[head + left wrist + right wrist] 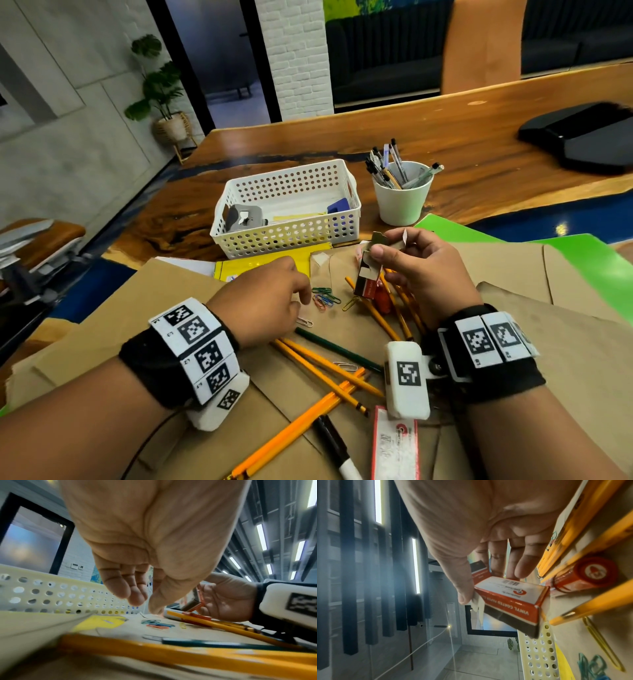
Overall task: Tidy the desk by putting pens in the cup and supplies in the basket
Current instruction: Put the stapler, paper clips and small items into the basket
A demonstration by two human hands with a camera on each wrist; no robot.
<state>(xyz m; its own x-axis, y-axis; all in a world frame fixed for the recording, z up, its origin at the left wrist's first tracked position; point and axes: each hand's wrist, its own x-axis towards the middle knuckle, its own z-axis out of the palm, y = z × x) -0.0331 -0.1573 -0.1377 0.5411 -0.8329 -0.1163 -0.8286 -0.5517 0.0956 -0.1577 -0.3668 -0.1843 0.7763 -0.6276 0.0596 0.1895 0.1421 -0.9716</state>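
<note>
My right hand point(387, 250) grips a small red, white and black paper clip box point(368, 281) with its top flaps open, held tilted above the desk; thumb and fingers pinch it point(510, 601). My left hand point(296, 296) hovers just over a heap of coloured paper clips point(325, 298), fingers loosely curled downward point(135, 599) with nothing between them. The white perforated basket point(284, 236) stands behind the clips and holds a grey punch and a blue item. The white cup point(400, 205), full of pens, stands to the basket's right.
Yellow pencils point(325, 370), a green pencil point(337, 349), a black marker point(334, 442), a red-capped glue stick point(590, 574), loose silver and yellow clips and a red-and-white packet point(395, 445) lie on brown envelopes point(565, 342). Green folders and a black device point(582, 137) lie to the right.
</note>
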